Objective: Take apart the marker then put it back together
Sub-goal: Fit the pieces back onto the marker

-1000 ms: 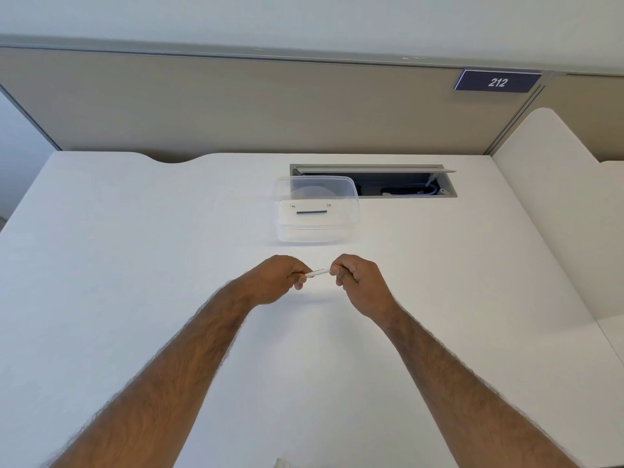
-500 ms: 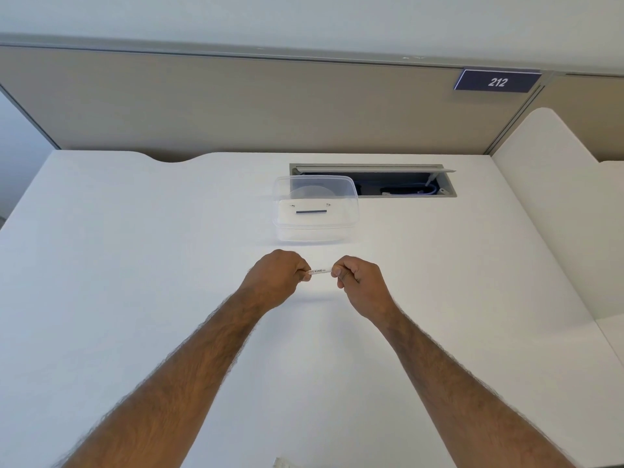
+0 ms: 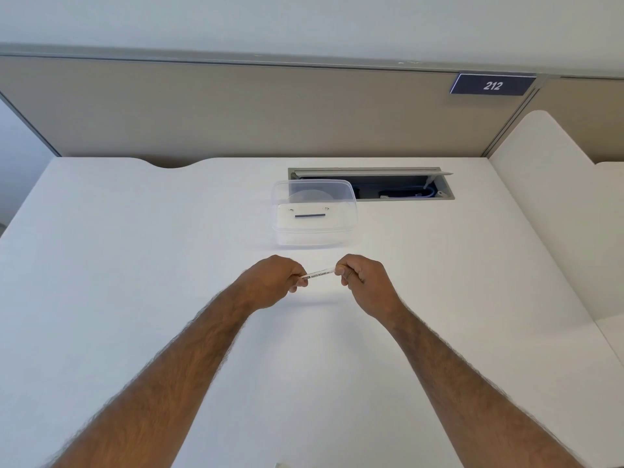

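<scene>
A thin white whiteboard marker [image 3: 318,274] with black print on its barrel is held level above the white desk [image 3: 135,265], slightly tilted up to the right. My left hand [image 3: 273,281] is closed around its left end and my right hand [image 3: 363,278] is closed around its right end. Only the short middle stretch of the barrel shows between the two fists; both ends, and any cap, are hidden inside the fingers.
A clear plastic box [image 3: 314,212] with a small dark strip inside stands just beyond my hands. Behind it an open cable hatch [image 3: 388,187] is sunk into the desk. A beige partition [image 3: 236,109] closes the back, and a white divider [image 3: 547,211] rises at the right.
My left hand has shifted a little along the marker, and the printed side of the barrel now faces up. Both hands stay in nearly the same place.
</scene>
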